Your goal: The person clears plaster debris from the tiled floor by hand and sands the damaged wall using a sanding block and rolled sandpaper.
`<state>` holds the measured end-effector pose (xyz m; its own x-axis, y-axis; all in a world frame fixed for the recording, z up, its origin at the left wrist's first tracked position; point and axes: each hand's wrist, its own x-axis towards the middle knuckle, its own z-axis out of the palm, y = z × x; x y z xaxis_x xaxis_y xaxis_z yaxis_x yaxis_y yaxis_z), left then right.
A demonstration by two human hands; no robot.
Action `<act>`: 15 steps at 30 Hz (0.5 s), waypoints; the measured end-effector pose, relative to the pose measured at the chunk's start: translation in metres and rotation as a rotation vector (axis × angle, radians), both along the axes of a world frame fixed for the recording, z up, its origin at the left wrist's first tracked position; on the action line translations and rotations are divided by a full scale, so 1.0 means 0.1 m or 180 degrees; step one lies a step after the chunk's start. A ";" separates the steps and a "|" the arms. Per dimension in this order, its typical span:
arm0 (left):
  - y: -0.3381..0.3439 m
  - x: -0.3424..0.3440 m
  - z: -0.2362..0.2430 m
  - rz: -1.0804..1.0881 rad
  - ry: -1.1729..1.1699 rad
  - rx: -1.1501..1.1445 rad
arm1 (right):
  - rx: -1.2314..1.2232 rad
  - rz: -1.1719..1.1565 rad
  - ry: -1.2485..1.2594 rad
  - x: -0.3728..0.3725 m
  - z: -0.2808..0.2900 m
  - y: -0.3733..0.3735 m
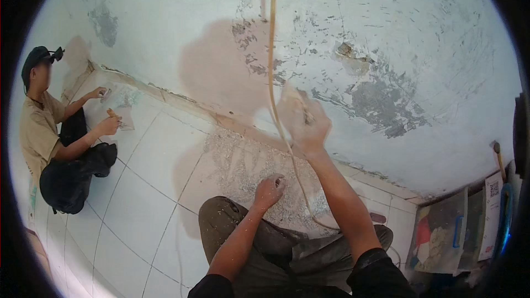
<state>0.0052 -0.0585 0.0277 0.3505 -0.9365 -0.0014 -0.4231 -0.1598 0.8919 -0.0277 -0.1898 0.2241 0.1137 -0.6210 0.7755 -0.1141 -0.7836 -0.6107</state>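
nearest, the person sits low with both knees of the dusty dark trousers (223,215) spread, which probably lets the arms reach forward between them. the left hand (269,192) hangs just beyond one knee, its fingers half curled and nothing visible in them; it seems merely parked there, the forearm lying over the thigh. beneath and beyond it, pale crumbs (234,160) cover the floor (146,187) along the foot of the wall (386,0), likely because they drop straight down from the scuffed surface.

a yellowish cable (271,49) hangs in front of the wall and curves down toward the knees, passing close beside the right hand (312,124); whether they touch, i cannot tell. that hand is raised and closed on a pale flat thing (290,95), too blurred to name, apparently angled so that its end meets the wall, lower left of a large grey patch (383,105).

to the right, a see-through box (439,237) stands near the wall, perhaps to keep its contents out of the dust. farther left, a co-worker (44,124) sits on the floor, gripping a brown handle (112,113) low down.
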 end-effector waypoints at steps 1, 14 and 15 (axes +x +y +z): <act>0.00 -0.01 -0.01 0.0063 0.0041 0.0020 | 0.0166 -0.0230 0.0088 -0.23 -0.01 0.09; -0.06 0.14 0.00 0.0464 0.0147 -0.0122 | -0.0722 -0.0177 0.0218 0.01 0.07 -0.05; -0.04 0.15 0.00 0.0506 0.0156 -0.0162 | -0.0805 -0.0345 0.0579 0.02 0.01 -0.03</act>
<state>0.0198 -0.0625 0.0277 0.4949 -0.8686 0.0238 -0.3519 -0.1753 0.9195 -0.0257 -0.1927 0.2251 0.2082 -0.4275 0.8797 -0.2946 -0.8851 -0.3604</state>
